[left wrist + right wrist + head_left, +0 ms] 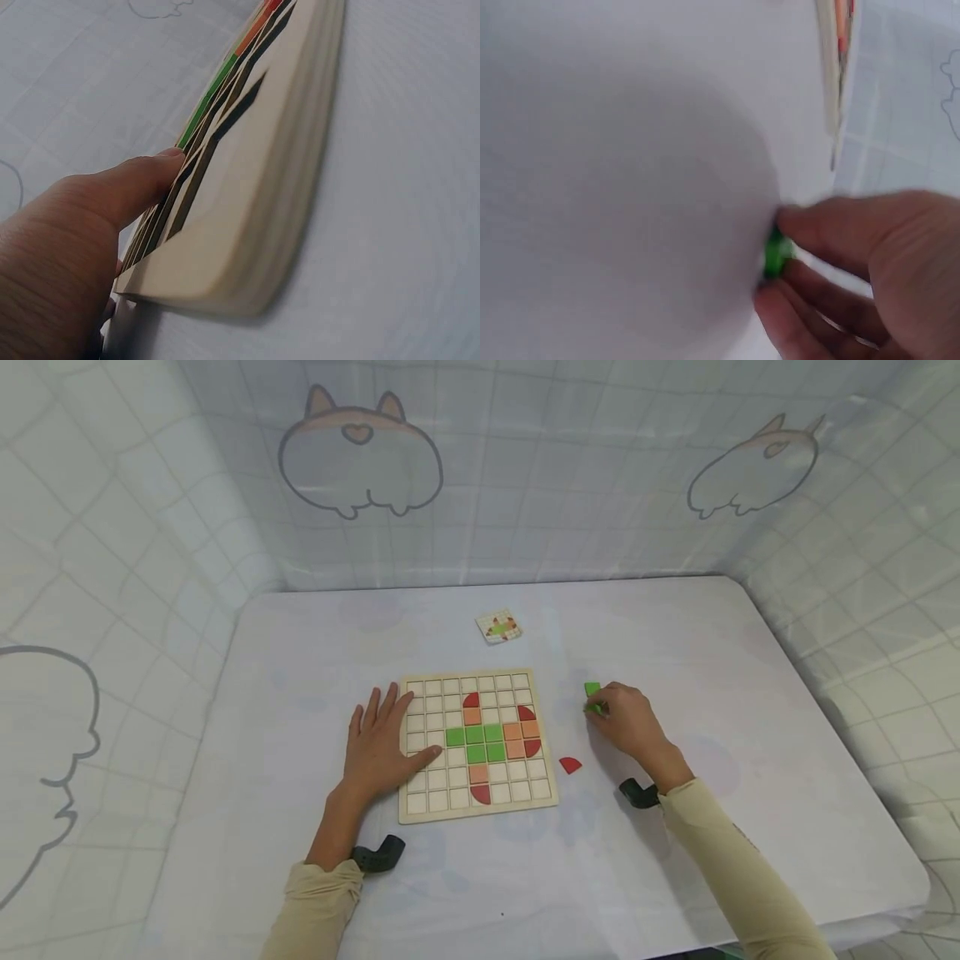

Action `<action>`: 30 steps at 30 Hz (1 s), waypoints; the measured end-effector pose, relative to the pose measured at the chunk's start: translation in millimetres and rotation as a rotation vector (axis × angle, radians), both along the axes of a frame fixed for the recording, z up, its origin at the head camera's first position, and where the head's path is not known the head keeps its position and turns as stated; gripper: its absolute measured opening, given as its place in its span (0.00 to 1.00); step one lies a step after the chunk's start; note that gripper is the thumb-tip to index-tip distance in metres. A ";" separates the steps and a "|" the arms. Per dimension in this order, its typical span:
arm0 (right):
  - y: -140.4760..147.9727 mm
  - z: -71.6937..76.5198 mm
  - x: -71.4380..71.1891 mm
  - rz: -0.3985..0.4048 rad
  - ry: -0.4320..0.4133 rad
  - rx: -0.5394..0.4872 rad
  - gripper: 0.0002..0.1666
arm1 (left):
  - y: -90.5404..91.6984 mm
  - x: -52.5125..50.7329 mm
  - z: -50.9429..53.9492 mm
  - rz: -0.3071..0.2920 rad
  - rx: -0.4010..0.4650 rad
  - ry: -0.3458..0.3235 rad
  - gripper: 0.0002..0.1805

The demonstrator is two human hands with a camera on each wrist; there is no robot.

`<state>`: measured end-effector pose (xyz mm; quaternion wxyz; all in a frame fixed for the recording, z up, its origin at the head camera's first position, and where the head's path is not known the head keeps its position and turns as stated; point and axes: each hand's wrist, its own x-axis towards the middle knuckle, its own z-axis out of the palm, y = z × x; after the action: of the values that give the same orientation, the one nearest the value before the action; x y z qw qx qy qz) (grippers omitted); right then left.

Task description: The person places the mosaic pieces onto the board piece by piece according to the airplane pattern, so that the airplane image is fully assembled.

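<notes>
A wooden grid board (477,677) lies on the table, with green, orange and red pieces set in several of its squares. My left hand (378,747) rests at the board's left side, fingers spread; in the left wrist view the thumb (142,180) lies over its rim. To the right of the board, my right hand (628,718) pinches a green tile (775,255) between thumb and fingertips, close to the tabletop. Another green square tile (592,687) shows just beyond those fingers. A loose red quarter-round piece (570,765) lies between the board and my right hand.
A small pattern card (498,627) lies behind the board, printed with a coloured grid figure. The white table (360,635) is bordered by hanging sheets at the back and sides. Dark devices (639,793) are strapped at both wrists.
</notes>
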<state>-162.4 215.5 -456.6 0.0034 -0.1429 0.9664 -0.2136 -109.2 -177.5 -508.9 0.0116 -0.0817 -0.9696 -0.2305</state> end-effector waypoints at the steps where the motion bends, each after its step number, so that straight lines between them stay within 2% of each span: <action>1: 0.1 1.4 -1.2 0.014 -0.017 0.001 0.06 | 0.0 0.1 0.5 0.002 0.000 -0.001 0.57; 7: 0.7 7.8 -9.6 0.088 -0.091 0.026 0.09 | 1.1 0.9 2.7 0.005 0.010 0.006 0.56; 11: -3.4 7.6 -13.0 0.114 -0.080 0.035 0.09 | 2.1 1.6 2.2 0.003 0.012 0.006 0.56; 16: -24.4 7.9 -10.6 0.159 -0.074 -0.036 0.10 | 2.6 1.7 2.6 0.001 0.000 -0.005 0.54; 20: -54.8 10.1 -4.0 0.256 -0.063 -0.085 0.11 | 2.3 2.9 5.6 0.006 0.000 -0.009 0.49; 24: -88.8 11.0 4.3 0.402 -0.025 -0.101 0.10 | 2.1 4.0 8.2 0.016 0.006 0.000 0.44; 27: -111.2 9.2 10.4 0.496 0.014 -0.096 0.09 | 2.6 4.3 8.9 0.022 0.011 0.003 0.41; 30: -130.4 7.1 16.7 0.556 0.041 -0.074 0.08 | 3.3 3.9 9.4 0.023 0.015 0.003 0.40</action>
<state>-145.7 85.1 -449.5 0.0371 -0.4069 0.8814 -0.2369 -105.3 -174.2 -499.5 0.0161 -0.0707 -0.9687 -0.2373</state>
